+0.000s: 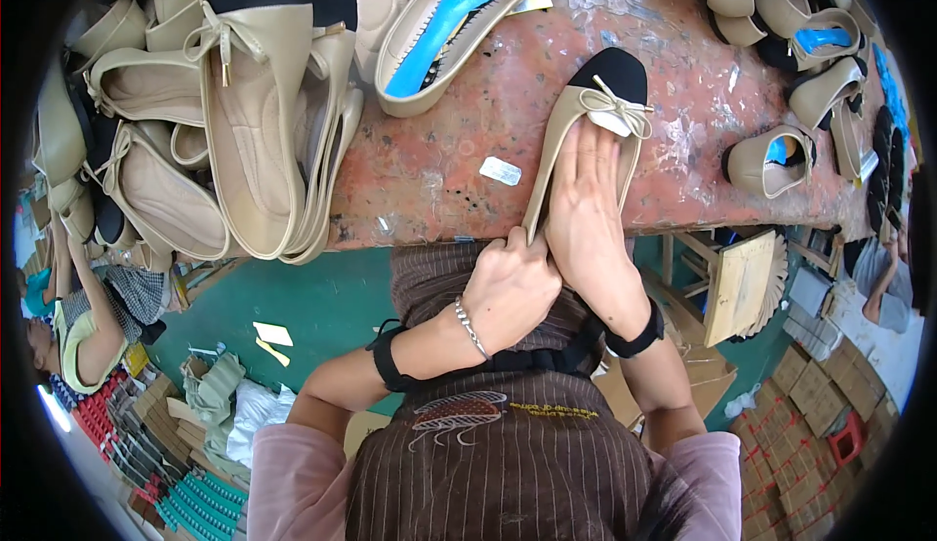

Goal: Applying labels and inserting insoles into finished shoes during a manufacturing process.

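A beige flat shoe (574,120) with a black toe cap and a bow lies on the worn red table (468,131), its heel over the near edge. My left hand (509,287) pinches the shoe's heel rim at that edge. My right hand (589,211) lies in the shoe, fingers stretched flat along the insole toward the bow. Both wrists wear black bands, and the left also has a silver bracelet.
A heap of beige shoes (244,121) covers the table's left. A shoe with a blue form inside (439,24) lies behind, with more shoes (781,156) at right. A small white tag (500,170) is on the table. Wooden stool (737,282) at right, seated person (83,331) at left.
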Tool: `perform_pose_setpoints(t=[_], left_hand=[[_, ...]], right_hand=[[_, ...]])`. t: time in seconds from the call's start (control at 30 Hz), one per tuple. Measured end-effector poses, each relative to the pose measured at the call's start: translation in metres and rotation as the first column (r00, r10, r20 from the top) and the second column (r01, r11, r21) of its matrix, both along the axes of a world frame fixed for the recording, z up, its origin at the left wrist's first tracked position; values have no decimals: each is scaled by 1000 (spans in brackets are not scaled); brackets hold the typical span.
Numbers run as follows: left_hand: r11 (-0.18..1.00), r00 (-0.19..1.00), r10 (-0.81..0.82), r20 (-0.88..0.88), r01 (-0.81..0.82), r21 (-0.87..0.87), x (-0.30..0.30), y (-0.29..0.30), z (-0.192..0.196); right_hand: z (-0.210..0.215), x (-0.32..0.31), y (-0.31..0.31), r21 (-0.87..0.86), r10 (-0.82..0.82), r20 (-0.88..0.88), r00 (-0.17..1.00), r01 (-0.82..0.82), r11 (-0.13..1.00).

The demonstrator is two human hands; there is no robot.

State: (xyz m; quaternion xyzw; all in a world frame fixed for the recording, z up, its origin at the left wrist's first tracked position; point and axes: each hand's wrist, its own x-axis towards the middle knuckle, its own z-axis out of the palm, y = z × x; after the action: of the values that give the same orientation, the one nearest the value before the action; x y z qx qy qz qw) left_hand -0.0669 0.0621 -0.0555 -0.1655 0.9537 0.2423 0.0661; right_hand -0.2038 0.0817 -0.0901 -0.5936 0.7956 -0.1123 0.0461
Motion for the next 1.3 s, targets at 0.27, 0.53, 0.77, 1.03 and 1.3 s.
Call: perform_pose_setpoints(t=[0.27, 0.53, 0.77, 1.03, 1.3], left_hand=[[996, 993, 80, -88, -83, -33, -2, 1, 1], [994, 995, 86, -44, -89, -56, -4, -1, 2], [988, 993, 106, -58, -111, -110, -8, 1, 1], [990, 973, 143, -182, -143, 9, -4, -10, 3], [730, 839, 453, -302, -155, 666, 15, -60, 42]], right_hand=[[-8, -8, -12, 61, -50, -63, 997, 54, 997], [-10, -28, -26, 174, -90, 133, 987, 66, 983], [-9, -45, -36, 293, 18, 54, 998, -33, 956], [11, -47, -18, 90, 110, 214, 971, -132, 987], [93, -54, 60, -331, 40, 784, 619, 362, 872]])
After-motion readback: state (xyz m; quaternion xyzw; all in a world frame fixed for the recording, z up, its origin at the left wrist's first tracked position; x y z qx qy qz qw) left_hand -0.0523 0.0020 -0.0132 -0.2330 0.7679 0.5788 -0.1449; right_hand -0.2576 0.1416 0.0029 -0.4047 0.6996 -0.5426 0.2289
